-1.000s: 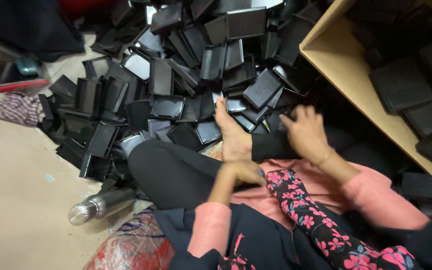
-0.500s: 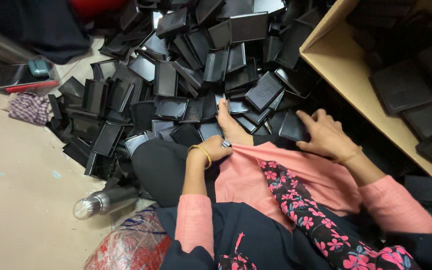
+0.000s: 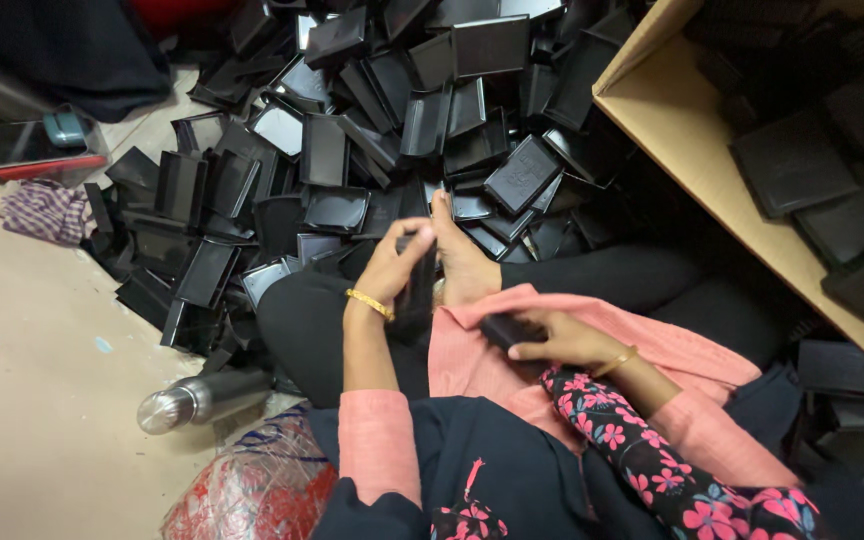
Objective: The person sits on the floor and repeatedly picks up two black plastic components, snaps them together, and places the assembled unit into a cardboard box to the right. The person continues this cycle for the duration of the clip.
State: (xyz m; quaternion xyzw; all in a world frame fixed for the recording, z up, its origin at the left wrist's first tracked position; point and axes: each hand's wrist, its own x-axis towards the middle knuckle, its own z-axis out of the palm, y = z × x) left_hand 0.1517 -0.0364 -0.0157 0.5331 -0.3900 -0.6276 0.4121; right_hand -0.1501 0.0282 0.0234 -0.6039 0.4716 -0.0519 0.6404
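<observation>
The left hand (image 3: 392, 268) grips a black box part (image 3: 418, 290) upright, fingers curled round its top edge, just left of the person's bare foot (image 3: 462, 262). The right hand (image 3: 564, 343) lies on the pink lap right of the foot, fingers closed over a second, flatter black piece (image 3: 508, 330); how tightly it pinches cannot be told, as the fingers hide most of it. Both pieces sit near each other but apart, with the foot between and above them.

The step in hand looks like pairing: one half in each hand, picked from the stock and not yet joined. The next move would call for bringing the two together over the lap, edges lined up square, then pressing them shut.

Beyond the foot spreads the pile (image 3: 352, 130) of loose black trays and lids. Right of the foot stands a cardboard carton (image 3: 692, 130) holding finished black boxes. Left of the foot and nearer the person lies a steel bottle (image 3: 202, 398), with a red mesh bag (image 3: 252, 490) below it.
</observation>
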